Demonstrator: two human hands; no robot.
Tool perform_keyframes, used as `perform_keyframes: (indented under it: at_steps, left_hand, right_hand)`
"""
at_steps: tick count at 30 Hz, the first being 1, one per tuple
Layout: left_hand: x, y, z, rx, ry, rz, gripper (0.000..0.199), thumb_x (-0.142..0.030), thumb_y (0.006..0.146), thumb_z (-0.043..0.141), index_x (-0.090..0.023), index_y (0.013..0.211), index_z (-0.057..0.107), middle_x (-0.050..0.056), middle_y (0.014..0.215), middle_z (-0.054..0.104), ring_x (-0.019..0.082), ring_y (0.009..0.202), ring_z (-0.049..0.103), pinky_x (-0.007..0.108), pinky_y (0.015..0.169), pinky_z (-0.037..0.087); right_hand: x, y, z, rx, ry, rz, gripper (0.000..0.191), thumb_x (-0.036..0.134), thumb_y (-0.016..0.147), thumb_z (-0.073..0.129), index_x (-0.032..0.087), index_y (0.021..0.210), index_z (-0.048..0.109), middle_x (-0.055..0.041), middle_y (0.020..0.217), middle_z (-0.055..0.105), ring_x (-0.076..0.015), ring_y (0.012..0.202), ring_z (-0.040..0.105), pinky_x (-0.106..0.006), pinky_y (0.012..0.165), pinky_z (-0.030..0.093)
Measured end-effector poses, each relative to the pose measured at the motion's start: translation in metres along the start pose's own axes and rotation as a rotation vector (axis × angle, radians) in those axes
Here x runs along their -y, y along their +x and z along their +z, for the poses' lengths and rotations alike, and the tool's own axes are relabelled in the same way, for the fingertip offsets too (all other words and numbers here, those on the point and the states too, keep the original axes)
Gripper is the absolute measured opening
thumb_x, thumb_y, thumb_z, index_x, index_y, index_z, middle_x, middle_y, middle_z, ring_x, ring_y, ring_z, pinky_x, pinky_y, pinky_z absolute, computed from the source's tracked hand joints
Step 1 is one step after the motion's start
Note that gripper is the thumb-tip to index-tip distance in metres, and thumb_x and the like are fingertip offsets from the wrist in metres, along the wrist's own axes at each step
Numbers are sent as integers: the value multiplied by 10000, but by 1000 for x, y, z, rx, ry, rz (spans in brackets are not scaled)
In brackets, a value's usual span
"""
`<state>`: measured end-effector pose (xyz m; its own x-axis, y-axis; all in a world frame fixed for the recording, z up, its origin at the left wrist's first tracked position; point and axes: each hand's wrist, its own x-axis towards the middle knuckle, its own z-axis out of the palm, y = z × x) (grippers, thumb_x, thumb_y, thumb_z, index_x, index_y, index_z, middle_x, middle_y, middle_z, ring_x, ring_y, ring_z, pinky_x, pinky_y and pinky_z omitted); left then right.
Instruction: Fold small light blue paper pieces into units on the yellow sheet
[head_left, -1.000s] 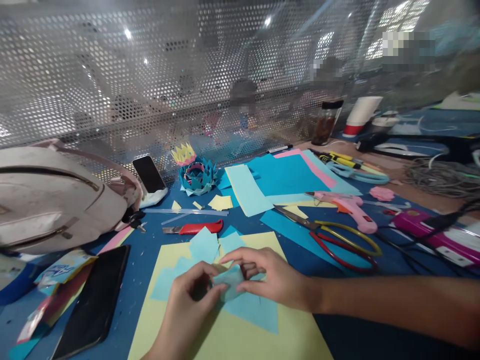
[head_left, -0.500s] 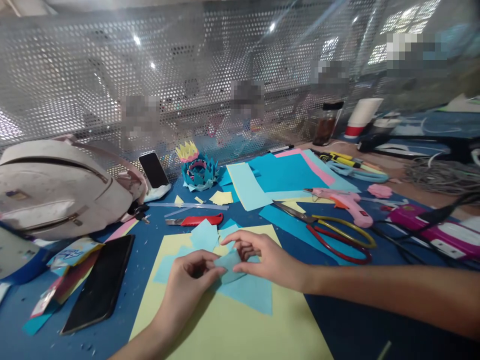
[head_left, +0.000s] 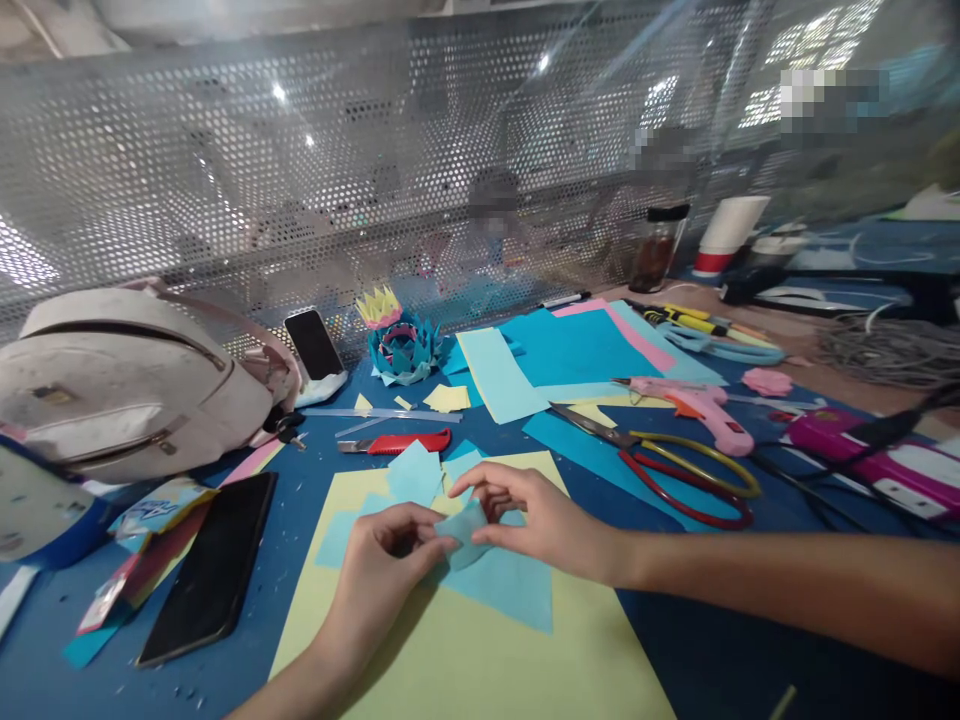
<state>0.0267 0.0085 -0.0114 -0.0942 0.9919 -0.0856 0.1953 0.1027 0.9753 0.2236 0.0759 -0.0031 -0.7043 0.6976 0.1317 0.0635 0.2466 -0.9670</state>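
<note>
Between my two hands is a small light-blue piece of paper [head_left: 462, 530], curved a little. My left hand [head_left: 386, 565] pinches its left edge between thumb and fingers. On its right side, the thumb and curled fingers of my right hand [head_left: 536, 520] grip it. Below and around my hands lie several light-blue paper pieces [head_left: 517, 590] on a large yellow sheet [head_left: 465, 670]. One light-blue square [head_left: 415, 472] lies just behind my left hand.
A red utility knife [head_left: 405, 442] lies behind the yellow sheet, with scissors [head_left: 682, 470] and a pink glue gun [head_left: 697, 405] to the right. A blue paper flower [head_left: 405, 348] stands farther back. To the left are a dark phone [head_left: 214, 570] and a backpack [head_left: 135, 370].
The whole view has shifted slightly, so things appear a little farther right. The paper between my hands looks more curved; both hands keep their grip.
</note>
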Motion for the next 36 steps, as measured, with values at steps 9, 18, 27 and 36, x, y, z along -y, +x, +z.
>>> perform_keyframes:
  at_steps: [9, 18, 27, 36]
  left_hand:
    - [1, -1, -2, -12, 12, 17, 174, -320, 661, 751, -151, 690, 726, 0, 580, 595, 112, 552, 490, 214, 536, 354]
    - [0, -2, -1, -9, 16, 33, 215, -360, 683, 760, -153, 721, 718, 20, 598, 659, 131, 566, 543, 219, 551, 393]
    - [-3, -3, -1, 29, 80, 5, 250, -361, 720, 716, -159, 587, 654, 23, 558, 649, 137, 556, 552, 227, 555, 390]
    - [-2, -2, -1, 26, 84, 10, 264, -370, 726, 714, -160, 577, 657, 23, 548, 647, 132, 538, 541, 220, 539, 386]
  right_hand:
    - [-2, 2, -1, -44, -40, 22, 209, 227, 754, 774, 183, 927, 665, 1, 853, 636, -115, 707, 555, -222, 651, 458]
    - [3, 4, -3, -85, 7, 75, 292, 370, 734, 807, 157, 789, 615, 7, 775, 595, -103, 657, 495, -212, 587, 405]
    - [5, 3, -2, -75, 53, 82, 275, 352, 743, 796, 151, 807, 619, 10, 775, 587, -103, 677, 498, -213, 598, 406]
    - [1, 4, -5, -74, 9, 79, 268, 359, 753, 793, 161, 832, 630, 12, 805, 597, -95, 667, 493, -207, 586, 395]
